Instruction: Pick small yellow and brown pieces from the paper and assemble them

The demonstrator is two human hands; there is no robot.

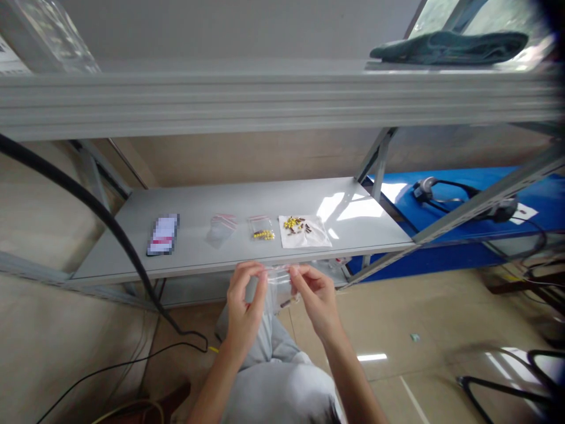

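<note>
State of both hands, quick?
Left hand: closed, pinching a clear bag at its top edge.
Right hand: closed, pinching the same bag's top edge, other side.

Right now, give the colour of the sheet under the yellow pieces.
The sheet is white; see head view.

Clear plastic up front: the held bag (274,288) was thin, see-through and glossy, light streaking over its film! Beyond it, the flat bags (222,231) had the same transparent plastic look. The white sheet (315,237) was crinkled, matt, paper or cloth, impossible to tell. The grey shelf (198,203) looked smooth, its sheen flaring; the upper beam (220,106), ridged metal. The folded cloth (450,47)? Matt! The floor (379,318) gleamed.
</note>
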